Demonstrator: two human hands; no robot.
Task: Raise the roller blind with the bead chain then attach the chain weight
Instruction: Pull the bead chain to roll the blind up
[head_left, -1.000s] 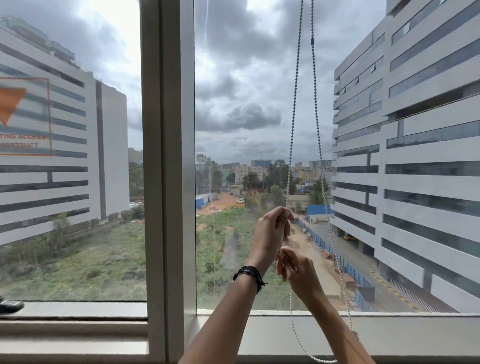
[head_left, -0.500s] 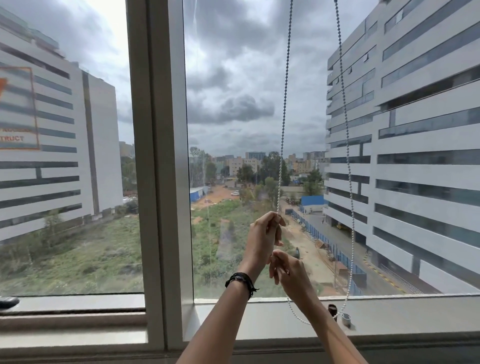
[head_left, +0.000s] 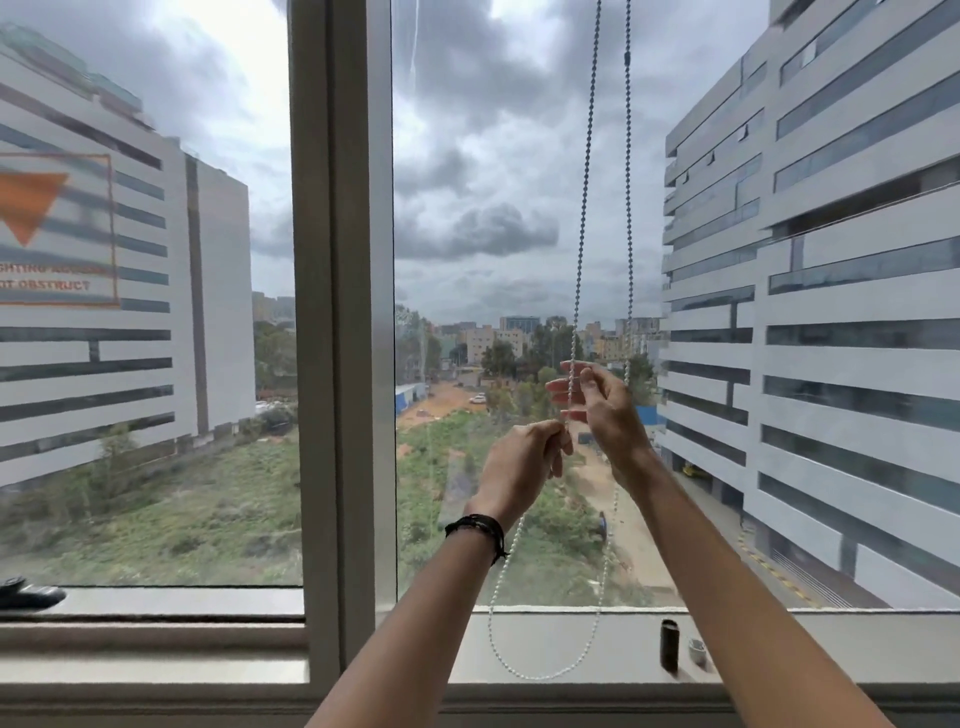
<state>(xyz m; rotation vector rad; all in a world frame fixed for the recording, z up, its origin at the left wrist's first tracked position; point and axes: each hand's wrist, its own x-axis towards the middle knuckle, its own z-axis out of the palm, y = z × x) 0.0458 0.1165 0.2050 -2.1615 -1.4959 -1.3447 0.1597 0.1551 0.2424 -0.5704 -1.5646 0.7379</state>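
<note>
A white bead chain (head_left: 583, 208) hangs as two strands in front of the right window pane, and its loop (head_left: 545, 674) dangles just above the sill. My left hand (head_left: 524, 460), with a black band at the wrist, is closed on the left strand. My right hand (head_left: 602, 410) is higher on the same strand, thumb pressing it against outstretched fingers. A dark cylindrical chain weight (head_left: 669, 644) stands on the sill to the right, beside a small silver piece (head_left: 697, 652). The blind itself is above the frame's top edge.
A thick vertical window frame (head_left: 340, 312) divides the panes left of my hands. The grey sill (head_left: 545, 639) runs along the bottom. A dark object (head_left: 26, 592) lies at the far left of the sill. An orange notice sticker (head_left: 52, 228) is on the left pane.
My right hand has moved from below my left hand to above it on the chain. The right strand swung back close to the left strand.
</note>
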